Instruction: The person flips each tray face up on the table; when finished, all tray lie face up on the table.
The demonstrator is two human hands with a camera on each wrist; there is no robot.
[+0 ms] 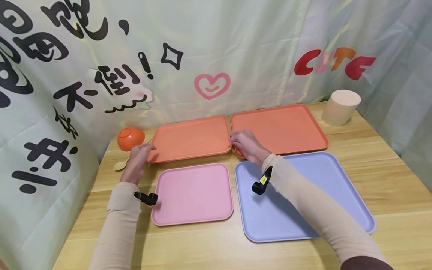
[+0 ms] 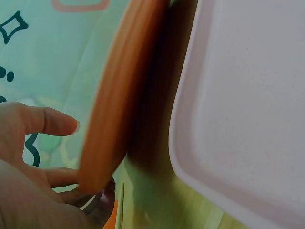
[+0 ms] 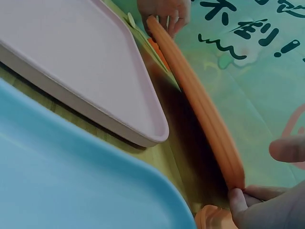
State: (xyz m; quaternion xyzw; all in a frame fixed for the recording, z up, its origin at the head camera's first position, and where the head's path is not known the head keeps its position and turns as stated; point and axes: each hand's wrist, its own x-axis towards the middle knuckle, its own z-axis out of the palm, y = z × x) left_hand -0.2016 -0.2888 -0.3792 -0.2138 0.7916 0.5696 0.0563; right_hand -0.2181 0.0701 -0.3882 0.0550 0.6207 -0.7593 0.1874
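Observation:
An orange tray (image 1: 190, 138) is held at its two short ends, tilted and raised off the table at its near edge, with a shadow below. My left hand (image 1: 136, 159) grips its left end; in the left wrist view some fingers (image 2: 102, 202) wrap the tray's corner while another digit stands apart. At the opposite end, my right hand (image 1: 249, 146) holds the right corner, fingertips (image 3: 238, 200) against the edge in the right wrist view. Just in front lies a pink tray (image 1: 194, 195). A second orange tray (image 1: 280, 127) lies to the right, partly behind the right hand.
A blue tray (image 1: 324, 180) lies under the right forearm. At the left, an upturned orange bowl (image 1: 131, 138) and a light spoon (image 1: 119, 165) are close to the left hand. A beige cylinder (image 1: 341, 107) stands at the back right corner. A printed curtain (image 1: 256, 56) borders the wooden table (image 1: 209, 247).

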